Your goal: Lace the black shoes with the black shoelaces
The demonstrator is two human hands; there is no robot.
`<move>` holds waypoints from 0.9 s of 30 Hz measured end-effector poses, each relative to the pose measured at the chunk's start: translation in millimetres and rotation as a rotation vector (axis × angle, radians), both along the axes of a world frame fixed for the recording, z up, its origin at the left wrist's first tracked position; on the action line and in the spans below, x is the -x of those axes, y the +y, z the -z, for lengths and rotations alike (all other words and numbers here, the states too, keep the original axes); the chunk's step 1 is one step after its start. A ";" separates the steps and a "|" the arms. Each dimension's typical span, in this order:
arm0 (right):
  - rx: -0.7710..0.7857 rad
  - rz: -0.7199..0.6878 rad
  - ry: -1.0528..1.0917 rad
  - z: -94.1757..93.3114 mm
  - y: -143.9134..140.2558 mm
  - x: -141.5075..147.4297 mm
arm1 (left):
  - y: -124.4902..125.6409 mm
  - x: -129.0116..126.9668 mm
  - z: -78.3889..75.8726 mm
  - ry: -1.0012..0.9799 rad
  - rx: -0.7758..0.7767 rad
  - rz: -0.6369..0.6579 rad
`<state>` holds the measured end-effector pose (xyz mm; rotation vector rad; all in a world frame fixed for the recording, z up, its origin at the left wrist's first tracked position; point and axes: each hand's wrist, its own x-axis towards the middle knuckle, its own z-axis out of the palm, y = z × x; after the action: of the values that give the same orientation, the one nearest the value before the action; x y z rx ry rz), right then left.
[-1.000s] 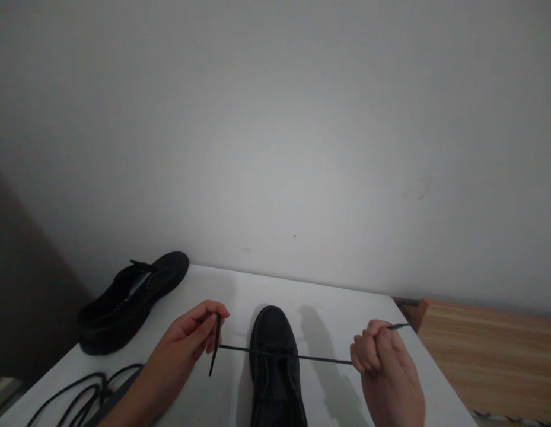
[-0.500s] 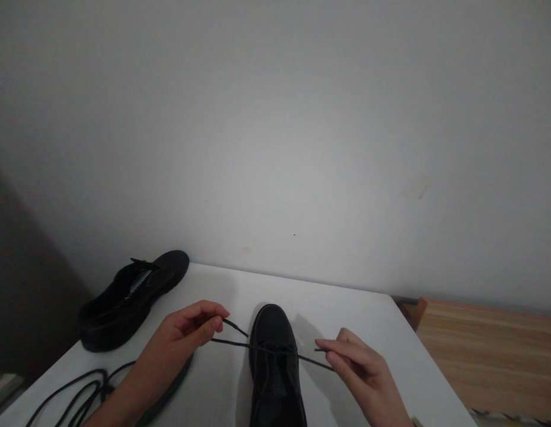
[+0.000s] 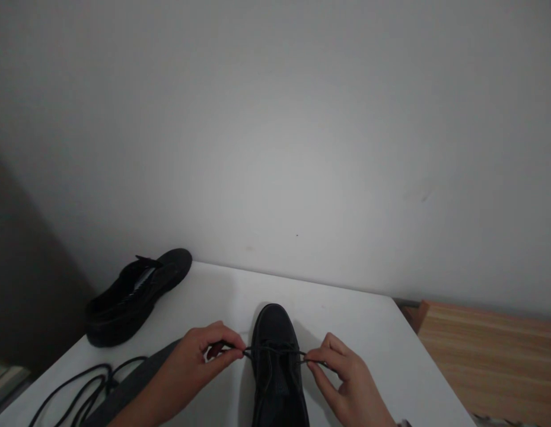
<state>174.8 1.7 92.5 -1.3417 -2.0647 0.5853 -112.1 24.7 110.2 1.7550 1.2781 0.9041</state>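
A black shoe [image 3: 275, 332] stands on the white table [image 3: 368, 332], toe pointing away from me. A thin black shoelace [image 3: 275, 351] runs across its upper. My left hand [image 3: 204, 362] pinches the lace just left of the shoe. My right hand [image 3: 341, 373] pinches the other end of the lace just right of the shoe. Both hands sit close against the shoe's sides.
A second black shoe [image 3: 137, 290] lies at the table's back left corner. A loose black lace or cord [image 3: 79, 391] and a dark strap [image 3: 133, 385] lie at the front left. A wooden surface [image 3: 489, 356] stands to the right. A plain wall rises behind.
Both hands have moved inward toward the shoe. The lace, earlier stretched wide to each side, is now held short, close to the upper.
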 end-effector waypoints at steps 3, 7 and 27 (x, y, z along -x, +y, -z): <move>0.004 -0.004 -0.012 1.4 -0.6 1.1 | -1.0 -2.6 1.9 0.051 -0.001 0.000; 0.017 0.011 -0.049 3.3 -2.0 2.9 | -1.9 -4.8 12.1 0.085 -0.059 0.001; -0.027 -0.043 -0.064 10.6 -1.8 8.2 | -8.8 -6.2 28.1 0.225 -0.210 0.089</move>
<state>166.7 -0.2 81.9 -1.3196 -2.1499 0.5373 -106.0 15.9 82.2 2.1109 1.2708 0.8325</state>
